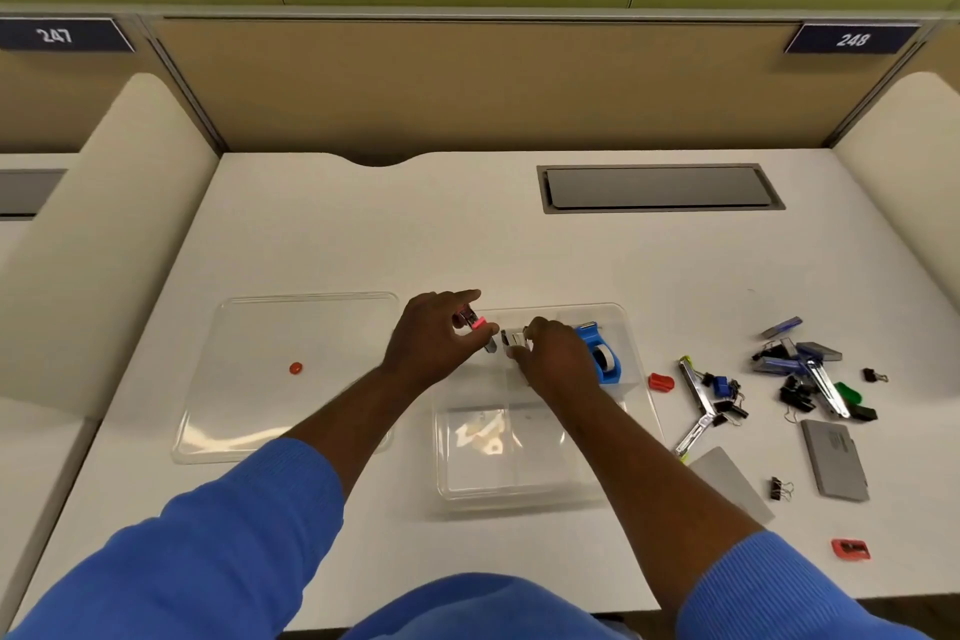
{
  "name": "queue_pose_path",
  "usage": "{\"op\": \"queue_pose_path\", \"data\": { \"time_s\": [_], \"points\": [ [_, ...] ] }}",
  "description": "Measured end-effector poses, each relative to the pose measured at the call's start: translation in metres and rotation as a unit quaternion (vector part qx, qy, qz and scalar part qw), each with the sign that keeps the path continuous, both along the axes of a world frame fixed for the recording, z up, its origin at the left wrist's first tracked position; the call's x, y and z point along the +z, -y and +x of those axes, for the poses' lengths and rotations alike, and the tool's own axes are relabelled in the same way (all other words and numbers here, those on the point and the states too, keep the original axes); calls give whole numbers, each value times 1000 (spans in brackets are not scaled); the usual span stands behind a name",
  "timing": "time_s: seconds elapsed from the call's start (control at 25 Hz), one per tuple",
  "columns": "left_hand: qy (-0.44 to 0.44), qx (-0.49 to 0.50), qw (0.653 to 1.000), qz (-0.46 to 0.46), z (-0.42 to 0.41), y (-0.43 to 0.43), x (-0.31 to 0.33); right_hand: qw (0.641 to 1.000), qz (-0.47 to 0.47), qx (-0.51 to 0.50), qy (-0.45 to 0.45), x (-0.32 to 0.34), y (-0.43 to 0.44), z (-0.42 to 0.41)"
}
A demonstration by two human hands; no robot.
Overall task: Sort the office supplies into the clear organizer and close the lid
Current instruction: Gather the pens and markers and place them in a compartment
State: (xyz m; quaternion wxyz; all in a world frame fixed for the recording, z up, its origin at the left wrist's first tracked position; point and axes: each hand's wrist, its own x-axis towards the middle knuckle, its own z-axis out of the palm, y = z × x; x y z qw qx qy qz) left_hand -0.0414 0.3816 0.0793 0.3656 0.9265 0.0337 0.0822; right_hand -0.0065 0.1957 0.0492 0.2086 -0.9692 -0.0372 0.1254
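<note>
Left hand (pixel 431 343) pinches a small pink-and-metal stapler (pixel 477 327) over the clear organizer (pixel 519 494). Right hand (pixel 556 359) grips a small metal piece (pixel 514 340) beside the blue tape dispenser (pixel 600 353).

Both arms in blue sleeves reach forward. The left hand (pixel 434 346) pinches with thumb and fingers, pointer finger sticking out. The right hand (pixel 556 359) sits close beside it, fingers curled down.

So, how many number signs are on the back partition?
2. The 247 sign is at the far left, the 248 sign at the far right. None seems hidden.
</note>
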Motion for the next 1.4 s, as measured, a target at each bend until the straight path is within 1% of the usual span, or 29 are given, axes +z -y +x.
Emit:
{"op": "queue_pose_path", "data": {
  "time_s": [0.04, 0.12, 0.24, 0.32, 0.44, 0.48, 0.52, 0.6, 0.68, 0.72, 0.76, 0.84, 0.92, 1.0, 1.24, 1.32, 1.4],
  "points": [
    [-1, -4, 1000, 1, 2, 0, -1, 1000, 21, -8, 6, 0, 1, 0],
    [0, -16, 1000, -2, 6, 2, -2, 995, 97, -15, 22, 0, 5, -2],
    [-15, -48, 998, -30, 11, 7, -4, 979, 196, 47, 40, 2, 14, -6],
    [-42, -70, 993, -84, 15, 11, -5, 970, 233, 70, 20, 8, 17, -8],
    [-67, -92, 984, -134, 18, 20, -10, 965, 258, 56, 7, 16, 18, -7],
    [-78, -99, 984, -130, 20, 22, -13, 967, 250, 50, 13, 18, 18, -7],
    [-90, -107, 985, -105, 21, 22, -17, 971, 233, 39, 23, 19, 19, -7],
    [-116, -135, 984, 10, 23, 19, -26, 986, 163, 0, 41, 20, 23, -7],
    [-145, -168, 965, 142, 23, 13, -37, 995, 90, -31, 23, 19, 26, -4],
    [-158, -181, 953, 183, 22, 10, -43, 997, 64, -38, 6, 17, 27, -3],
    [-169, -190, 945, 206, 21, 9, -48, 998, 40, -38, -5, 16, 26, -2],
    [-188, -190, 939, 216, 19, 8, -52, 999, -13, -30, 0, 14, 24, -1],
    [-197, -182, 939, 213, 19, 8, -52, 997, -64, -16, 27, 14, 19, 0],
    [-198, -178, 940, 214, 19, 7, -51, 995, -89, 4, 54, 11, 13, 1],
    [-200, -178, 938, 218, 20, 7, -48, 988, -119, 52, 86, -7, 15, -5],
    [-192, -178, 940, 220, 19, 7, -48, 987, -103, 49, 114, -11, 19, -10],
    [-182, -181, 941, 220, 19, 8, -49, 983, -73, 43, 161, -11, 22, -14]
  ]
}}
